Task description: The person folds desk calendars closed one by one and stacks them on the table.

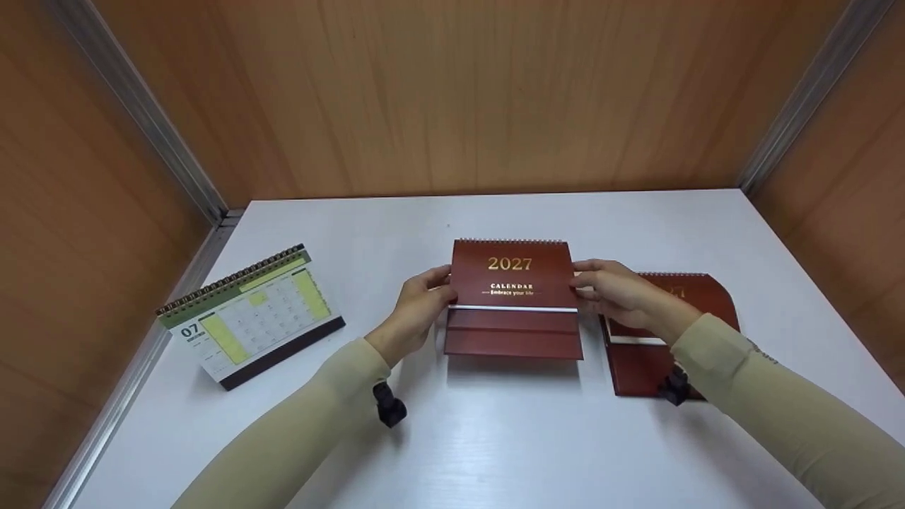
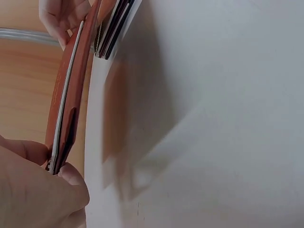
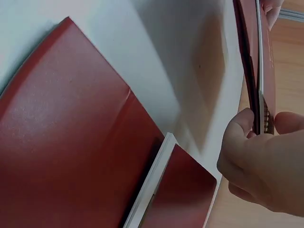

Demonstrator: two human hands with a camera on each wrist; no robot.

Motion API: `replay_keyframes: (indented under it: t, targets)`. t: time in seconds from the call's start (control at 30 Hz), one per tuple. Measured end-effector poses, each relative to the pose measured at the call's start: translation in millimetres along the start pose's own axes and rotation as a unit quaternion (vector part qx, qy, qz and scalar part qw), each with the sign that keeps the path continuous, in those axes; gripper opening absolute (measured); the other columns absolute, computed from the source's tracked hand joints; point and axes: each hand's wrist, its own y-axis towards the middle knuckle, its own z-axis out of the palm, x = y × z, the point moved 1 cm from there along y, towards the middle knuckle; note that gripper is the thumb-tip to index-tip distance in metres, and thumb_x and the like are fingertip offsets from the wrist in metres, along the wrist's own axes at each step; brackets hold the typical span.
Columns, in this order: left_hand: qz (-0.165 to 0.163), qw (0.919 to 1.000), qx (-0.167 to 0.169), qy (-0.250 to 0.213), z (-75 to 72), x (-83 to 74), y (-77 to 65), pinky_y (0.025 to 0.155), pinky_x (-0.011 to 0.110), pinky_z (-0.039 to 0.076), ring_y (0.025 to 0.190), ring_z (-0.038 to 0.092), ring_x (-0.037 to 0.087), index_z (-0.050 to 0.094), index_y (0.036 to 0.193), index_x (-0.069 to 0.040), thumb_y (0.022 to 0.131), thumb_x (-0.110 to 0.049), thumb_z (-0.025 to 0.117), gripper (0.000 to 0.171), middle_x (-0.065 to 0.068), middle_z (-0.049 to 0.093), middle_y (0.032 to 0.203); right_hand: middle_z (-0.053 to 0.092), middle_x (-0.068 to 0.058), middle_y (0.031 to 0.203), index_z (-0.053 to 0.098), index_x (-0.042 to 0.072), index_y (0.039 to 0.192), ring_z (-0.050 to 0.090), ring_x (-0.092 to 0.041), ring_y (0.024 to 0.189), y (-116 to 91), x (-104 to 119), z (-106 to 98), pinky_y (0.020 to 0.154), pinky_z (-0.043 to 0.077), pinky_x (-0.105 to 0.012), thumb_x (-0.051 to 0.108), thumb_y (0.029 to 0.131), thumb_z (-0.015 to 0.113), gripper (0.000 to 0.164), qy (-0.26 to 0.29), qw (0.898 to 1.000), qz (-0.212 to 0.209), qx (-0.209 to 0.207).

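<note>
A dark red 2027 desk calendar (image 1: 512, 279), with gold lettering and a wire binding along its top, is held between both hands above the white table. My left hand (image 1: 417, 307) pinches its left edge, thumb on the front cover. On the opposite edge, my right hand (image 1: 619, 290) pinches it with thumb and fingers. In the left wrist view the calendar (image 2: 71, 90) appears edge-on, its shadow on the table beneath it. A second dark red calendar (image 1: 643, 367) lies to the right, partly hidden under my right wrist and sleeve.
On the left of the white table (image 1: 452, 438) stands a green and white desk calendar (image 1: 265, 318) showing 07, set at an angle. Wood-grain panels (image 1: 481, 92) with metal corner strips enclose the back and sides.
</note>
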Motion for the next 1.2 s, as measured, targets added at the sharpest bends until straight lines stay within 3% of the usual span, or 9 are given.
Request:
replay_keyframes:
  t: [0.2, 0.37, 0.67, 0.9, 1.2]
  targets:
    - [0.007, 0.9999, 0.014, 0.001, 3.0, -4.3, -2.4, 0.112, 0.036, 0.050, 0.130, 0.059, 0.025, 0.046, 0.156, 0.004, 0.097, 0.004, 0.059, 0.061, 0.018, 0.055, 0.145, 0.040, -0.021, 0.154, 0.014, -0.002, 0.168, 0.046, -0.026, 0.139, -4, 5, -6, 0.118, 0.042, -0.039, 0.007, 0.108, 0.049, 0.070, -0.007, 1.000, -0.008, -0.012]
    - [0.009, 0.9997, 0.024, -0.006, 17.4, -6.2, -2.7, 0.114, 0.036, 0.048, 0.130, 0.061, 0.025, 0.047, 0.156, 0.003, 0.099, 0.001, 0.063, 0.060, 0.017, 0.056, 0.144, 0.049, -0.018, 0.146, 0.020, -0.003, 0.166, 0.059, -0.015, 0.121, -11, 7, -22, 0.109, 0.051, -0.031, 0.007, 0.108, 0.050, 0.066, -0.042, 0.999, -0.025, -0.023]
    - [0.008, 0.9988, 0.045, -0.019, 59.3, -6.1, 1.1, 0.116, 0.037, 0.047, 0.131, 0.063, 0.024, 0.048, 0.156, 0.001, 0.101, -0.001, 0.066, 0.058, 0.014, 0.058, 0.143, 0.056, -0.004, 0.114, 0.024, -0.004, 0.163, 0.052, -0.009, 0.089, -30, 3, -63, 0.088, 0.054, -0.024, 0.010, 0.108, 0.051, 0.063, -0.102, 0.993, -0.017, -0.048]
    - [0.005, 0.9980, 0.053, -0.035, 93.4, -6.2, 3.7, 0.111, 0.034, 0.051, 0.128, 0.065, 0.021, 0.052, 0.154, 0.001, 0.098, 0.005, 0.065, 0.058, 0.011, 0.062, 0.141, 0.062, -0.003, 0.118, 0.023, -0.008, 0.161, 0.057, -0.007, 0.091, -43, -7, -95, 0.084, 0.056, -0.022, 0.011, 0.109, 0.050, 0.062, -0.123, 0.991, -0.012, -0.057]
    - [0.002, 0.9975, 0.058, -0.040, 134.3, 5.3, 5.1, 0.102, 0.029, 0.057, 0.125, 0.066, 0.019, 0.055, 0.152, 0.000, 0.096, 0.008, 0.066, 0.058, 0.006, 0.066, 0.135, 0.057, 0.001, 0.103, 0.022, -0.011, 0.157, 0.048, -0.005, 0.078, -58, -16, -128, 0.073, 0.050, -0.023, 0.014, 0.110, 0.048, 0.059, -0.160, 0.984, -0.004, -0.074]
